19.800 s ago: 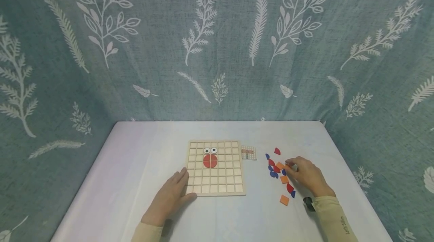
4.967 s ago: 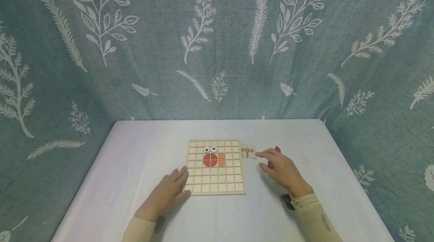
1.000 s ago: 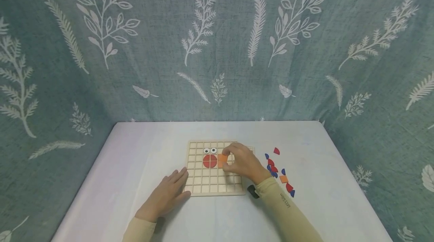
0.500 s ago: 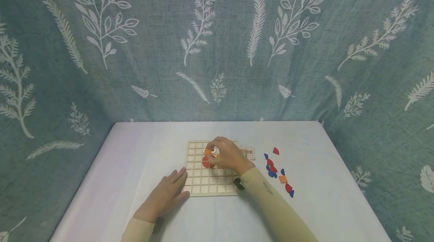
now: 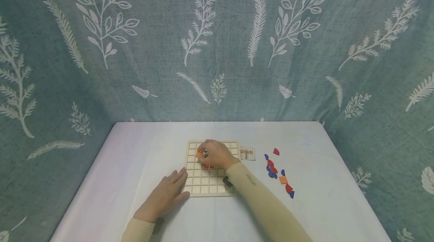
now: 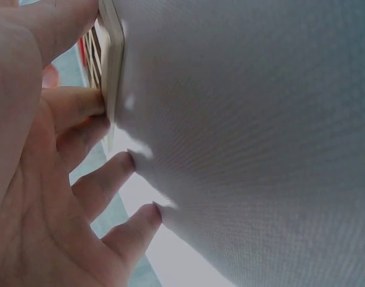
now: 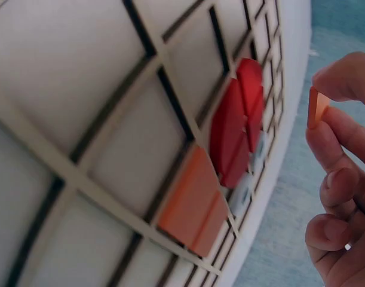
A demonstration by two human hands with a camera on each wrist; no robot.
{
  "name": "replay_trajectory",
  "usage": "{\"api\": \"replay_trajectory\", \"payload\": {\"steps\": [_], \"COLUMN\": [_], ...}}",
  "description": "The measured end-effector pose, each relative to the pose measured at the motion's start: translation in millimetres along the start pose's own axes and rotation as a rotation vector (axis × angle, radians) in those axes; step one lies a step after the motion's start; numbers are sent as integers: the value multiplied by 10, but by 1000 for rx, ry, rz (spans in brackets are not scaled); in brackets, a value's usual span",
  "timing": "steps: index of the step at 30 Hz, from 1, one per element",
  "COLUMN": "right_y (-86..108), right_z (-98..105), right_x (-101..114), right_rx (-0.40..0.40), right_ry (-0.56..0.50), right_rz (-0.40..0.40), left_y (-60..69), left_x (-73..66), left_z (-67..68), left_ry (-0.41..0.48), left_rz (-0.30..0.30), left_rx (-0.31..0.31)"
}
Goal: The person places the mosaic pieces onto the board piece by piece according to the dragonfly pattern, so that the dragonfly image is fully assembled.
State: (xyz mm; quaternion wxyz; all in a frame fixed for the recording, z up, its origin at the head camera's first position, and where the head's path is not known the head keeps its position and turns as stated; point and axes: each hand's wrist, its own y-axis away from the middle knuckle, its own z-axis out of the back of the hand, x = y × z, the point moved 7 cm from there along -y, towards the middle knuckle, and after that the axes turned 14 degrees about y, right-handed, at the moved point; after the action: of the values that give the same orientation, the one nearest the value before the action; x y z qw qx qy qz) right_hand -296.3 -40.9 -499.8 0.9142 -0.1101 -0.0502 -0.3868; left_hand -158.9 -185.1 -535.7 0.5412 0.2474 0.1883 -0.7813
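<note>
Orange square tile, thin and probably wooden, is over the far left part of the pale, gridded wooden board. I see it pinched at its edges between the thumb and fingers of the right hand, and I judge it is not seated in a cell. That narrow hold worries me most: if the pinch loosens or the tile turns, it could drop across a raised grid line and lie tilted.

My head view is poor here, since the right hand covers much of the board's far half, so a placement one cell off is easy to miss. The right wrist view shows red quarter-round pieces, round white eye discs and two orange tiles in the grid; a low fingertip could nudge them. The black wrist unit hangs over the board's right side and might catch the grid if the arm sinks.

The left hand has its fingers apart and relaxed against the board's left edge, gripping nothing. A firm push from the right could shift the board if that light contact slackens.
</note>
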Motion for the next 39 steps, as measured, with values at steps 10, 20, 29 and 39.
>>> {"api": "replay_trajectory", "payload": {"steps": [10,20,29,39], "right_y": [-90,-130,-135,-126], "right_z": [-180,-213,-211,-204], "right_x": [1,18,42,66], "right_rx": [89,152,189,198], "right_ry": [25,77,121,167], "right_rz": [-33,-49,-51,-69], "left_y": [-3,5,11,7], "left_x": [14,20,24,11], "left_z": [-23,-24,-27,-17], "left_ry": [3,9,17,14], "left_rz": [-7,-20,-26,-16], "left_rx": [14,11,5,2]}}
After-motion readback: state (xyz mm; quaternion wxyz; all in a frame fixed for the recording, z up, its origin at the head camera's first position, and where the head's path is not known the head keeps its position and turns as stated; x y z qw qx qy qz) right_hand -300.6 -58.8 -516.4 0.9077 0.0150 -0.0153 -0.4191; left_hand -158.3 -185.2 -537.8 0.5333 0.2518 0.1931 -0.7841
